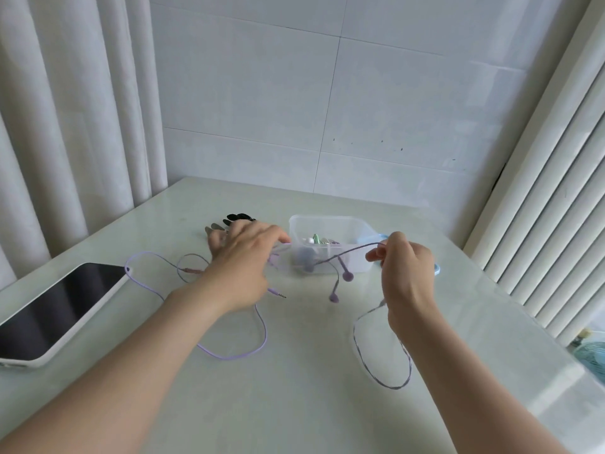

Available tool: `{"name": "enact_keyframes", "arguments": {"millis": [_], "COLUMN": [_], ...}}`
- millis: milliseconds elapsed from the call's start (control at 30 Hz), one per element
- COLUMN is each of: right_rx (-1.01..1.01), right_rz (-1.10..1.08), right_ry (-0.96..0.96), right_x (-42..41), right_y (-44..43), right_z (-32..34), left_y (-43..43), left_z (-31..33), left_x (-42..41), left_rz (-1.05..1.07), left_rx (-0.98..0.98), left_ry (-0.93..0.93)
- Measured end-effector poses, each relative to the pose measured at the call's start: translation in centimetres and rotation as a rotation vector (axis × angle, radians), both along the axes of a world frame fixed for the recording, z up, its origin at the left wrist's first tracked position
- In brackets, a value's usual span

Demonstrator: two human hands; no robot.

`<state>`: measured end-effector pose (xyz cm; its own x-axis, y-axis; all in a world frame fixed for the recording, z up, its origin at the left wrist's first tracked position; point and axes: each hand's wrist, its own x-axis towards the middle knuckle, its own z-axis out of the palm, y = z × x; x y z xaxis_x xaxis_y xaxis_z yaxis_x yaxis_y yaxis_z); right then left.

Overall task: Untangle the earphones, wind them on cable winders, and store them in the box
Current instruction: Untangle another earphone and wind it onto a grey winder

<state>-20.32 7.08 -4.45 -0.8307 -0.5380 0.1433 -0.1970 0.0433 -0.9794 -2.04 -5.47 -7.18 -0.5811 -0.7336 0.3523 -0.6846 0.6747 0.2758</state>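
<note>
Tablet (pixel 55 309), far left: glossy dark slab.
Lilac cord (pixel 229 355): thin, rubbery, looped near left.
Left hand (pixel 242 257): fingers spread toward box; cannot tell whether it grips.
Winders (pixel 240 217): dark, flat, behind it.
Box (pixel 327 224): clear plastic, centre.
Right hand (pixel 406 267): pinches darker cord (pixel 383 355).
Advice: draw apart slowly, feeding earbuds (pixel 340 286) through loops.

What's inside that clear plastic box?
The box holds a small jumble: white, green and greyish bits. Its cloudy wall and the purple cable in front hide what they are.

Box (pixel 327 224) clear plastic (slightly frosted); table (pixel 294 404) glossy, smooth; tablet (pixel 59 306) screen glossy
</note>
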Motion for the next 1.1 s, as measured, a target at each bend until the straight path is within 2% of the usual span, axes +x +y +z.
{"name": "enact_keyframes", "arguments": {"millis": [100,267,367,433,533,633,733,900,967,1033,1100], "right_rx": [0.016,-0.097,-0.195,-0.246,-0.366,-0.425,-0.442,-0.611,-0.624,-0.563,-0.463], "right_rz": [0.077,0.227,0.363,0.37,0.24,0.125,0.118,0.172,0.137,0.11,0.048], "right_ry": [0.108,0.396,0.472,0.469,0.394,0.282,0.145,-0.468,-0.633,-0.524,-0.19], "right_x": [0.1,1.2,1.8,1.9,1.9,1.3,0.9,1.6,1.7,1.5,1.2], "right_y": [-0.4,-0.2,0.1,0.2,0.1,0.1,0.0,0.3,0.3,0.1,0.0], "right_z": [-0.4,-0.5,-0.1,-0.1,0.3,0.7,0.9,1.5,1.6,1.4,1.1], "left_y": [1.8,2.6,2.5,2.8,2.7,2.1,2.0,2.2,1.8,1.0,0.1], "left_z": [0.3,0.2,0.0,0.0,-0.2,-0.5,-0.4,-0.3,-0.4,-0.6,-1.0], "left_x": [-0.9,-2.2,-2.4,-2.4,-1.9,-1.7,-1.6,-1.7,-1.5,-1.1,-0.7], "left_rz": [-0.219,-0.216,-0.31,-0.363,-0.368,-0.363,-0.378,-0.399,-0.36,-0.256,-0.13], "left_rx": [0.1,-0.154,-0.097,0.024,0.157,0.131,0.117,0.128,0.083,-0.016,-0.18], "left_ry": [-0.004,0.229,0.3,0.34,0.35,0.343,0.372,0.24,0.205,0.157,0.1]}}
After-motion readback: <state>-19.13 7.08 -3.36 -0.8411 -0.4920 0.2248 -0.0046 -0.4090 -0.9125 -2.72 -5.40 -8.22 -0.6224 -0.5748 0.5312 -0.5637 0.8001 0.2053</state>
